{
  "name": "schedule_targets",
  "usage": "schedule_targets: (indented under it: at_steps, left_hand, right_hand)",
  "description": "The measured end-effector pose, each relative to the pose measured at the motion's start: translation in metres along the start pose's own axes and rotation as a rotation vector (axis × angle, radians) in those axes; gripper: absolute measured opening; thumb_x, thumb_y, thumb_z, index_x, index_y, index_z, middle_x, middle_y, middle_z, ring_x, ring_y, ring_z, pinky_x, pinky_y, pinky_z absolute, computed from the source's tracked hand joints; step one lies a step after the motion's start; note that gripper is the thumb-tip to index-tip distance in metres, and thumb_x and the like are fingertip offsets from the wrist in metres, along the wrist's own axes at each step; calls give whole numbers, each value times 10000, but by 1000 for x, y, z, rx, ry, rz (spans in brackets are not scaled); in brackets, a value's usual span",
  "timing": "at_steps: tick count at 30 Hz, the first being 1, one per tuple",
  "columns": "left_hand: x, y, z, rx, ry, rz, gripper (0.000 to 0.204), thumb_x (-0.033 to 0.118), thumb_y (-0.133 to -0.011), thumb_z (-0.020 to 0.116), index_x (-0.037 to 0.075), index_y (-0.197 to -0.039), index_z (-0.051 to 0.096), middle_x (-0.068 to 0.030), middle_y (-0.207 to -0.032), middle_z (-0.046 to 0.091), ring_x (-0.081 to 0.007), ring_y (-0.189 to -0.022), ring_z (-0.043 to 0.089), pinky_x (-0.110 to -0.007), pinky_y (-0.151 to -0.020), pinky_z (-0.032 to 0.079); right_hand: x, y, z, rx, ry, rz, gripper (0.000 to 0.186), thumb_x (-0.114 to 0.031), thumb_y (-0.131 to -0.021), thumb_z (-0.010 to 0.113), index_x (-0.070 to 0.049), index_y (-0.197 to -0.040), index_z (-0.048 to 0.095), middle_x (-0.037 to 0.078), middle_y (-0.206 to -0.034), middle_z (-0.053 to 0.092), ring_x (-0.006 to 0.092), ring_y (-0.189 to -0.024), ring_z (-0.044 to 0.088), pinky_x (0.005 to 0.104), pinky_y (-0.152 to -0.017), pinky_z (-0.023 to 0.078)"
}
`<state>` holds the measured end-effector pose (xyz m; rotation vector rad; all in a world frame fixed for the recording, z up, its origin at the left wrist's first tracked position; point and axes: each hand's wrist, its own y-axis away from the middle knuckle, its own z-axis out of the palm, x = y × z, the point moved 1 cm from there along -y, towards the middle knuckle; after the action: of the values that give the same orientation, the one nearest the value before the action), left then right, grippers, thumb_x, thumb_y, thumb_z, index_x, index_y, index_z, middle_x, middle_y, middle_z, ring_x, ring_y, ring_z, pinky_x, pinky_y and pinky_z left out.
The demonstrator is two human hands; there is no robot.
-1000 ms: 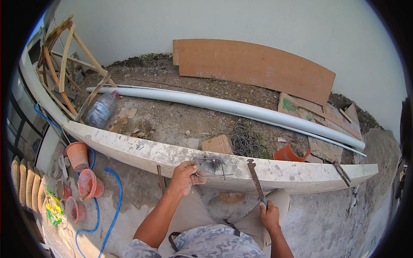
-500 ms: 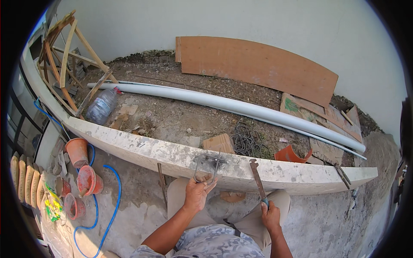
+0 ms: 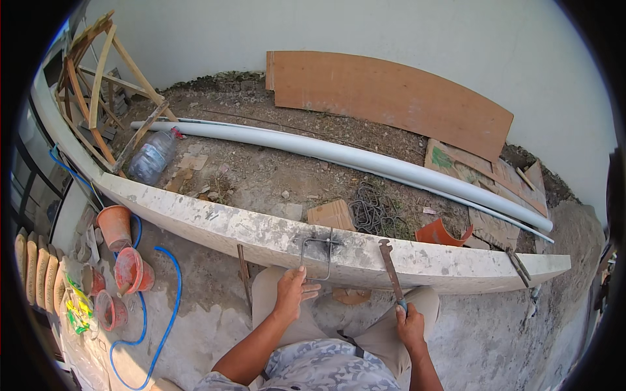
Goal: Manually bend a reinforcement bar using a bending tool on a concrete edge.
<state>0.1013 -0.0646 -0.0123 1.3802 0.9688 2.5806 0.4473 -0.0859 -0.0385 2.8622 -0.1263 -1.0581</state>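
A grey-and-white camouflage-patterned shirt (image 3: 319, 366) and beige trousers (image 3: 424, 305) lie nearest, with the person's knees against the near side of a low, pale concrete wall (image 3: 215, 223). The right hand (image 3: 411, 328) has its fingers wrapped around the blue handle of a long, flat, rusty-brown metal tool with a notched head (image 3: 392, 274); the tool points away from the body, its head over the wall. The left hand (image 3: 291, 294) is at the near left corner of a thin, dark metal wire bent into a rectangular frame (image 3: 330, 257): its index fingertip meets the wire, the other fingers extend below with gaps between them, and whether the thumb presses the wire from behind cannot be told. The wire frame is over the wall's near edge, its far end over a dark stain on the top. Left of the legs, a blue flexible hose (image 3: 177, 287) curves over the grey concrete floor, beside an orange-brown plastic bucket (image 3: 115, 228) and a red, cement-smeared plastic bucket (image 3: 135, 271). Just beyond the wall sit a brown cardboard box (image 3: 331, 215), a tangled heap of dark bent metal wire (image 3: 377, 212) and a curved orange plastic piece (image 3: 443, 232). Farther back, a long white plastic pipe (image 3: 339, 150) crosses the stony soil, and a wide brown plywood sheet (image 3: 385, 98) leans against a pale painted wall (image 3: 391, 29).
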Motion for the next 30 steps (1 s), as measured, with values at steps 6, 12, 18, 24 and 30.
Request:
schedule_targets:
  at_steps: [6,12,18,24,30]
  left_hand:
    - [63,65,29,-68,-878,736,362,250,-940,809,-17,-1102,628,-113,-1009,657,-155,-840,667,-321,-763,566]
    - [129,136,135,-1108,-496,644,600,499,-939,766,-25,-1200,635,-111,-1055,650,-195,-919,646,-335,-815,539]
    - [150,167,178,-1331,-327,546,830,663,-681,904,-33,-1079,696,-146,-972,710,-304,-940,676,-413,-816,558]
    - [153,172,184,-1422,-393,616,867,672,-620,929,-37,-1061,695,-132,-952,706,-269,-904,679,-393,-798,552]
    - [149,174,183,-1404,-313,549,868,645,-575,962,-36,-1044,698,-142,-922,707,-259,-859,678,-384,-761,550]
  right_hand:
    - [5,0,3,-6,19,-1,428,-424,-1024,628,-21,-890,577,261,-685,637,524,-695,639,572,-619,473]
    - [29,-4,7,75,-20,-121,365,-324,-1025,638,18,-910,580,205,-694,640,337,-611,653,438,-565,489]
    - [0,2,1,86,28,-94,365,-335,-1025,645,15,-933,594,196,-693,640,322,-614,647,434,-577,489]
    - [-60,25,-15,329,237,-122,367,-346,-1025,651,12,-957,609,188,-692,641,306,-618,642,429,-589,489]
    - [-116,40,-25,584,397,-157,371,-357,-1026,658,10,-980,623,179,-691,641,291,-621,636,424,-601,489]
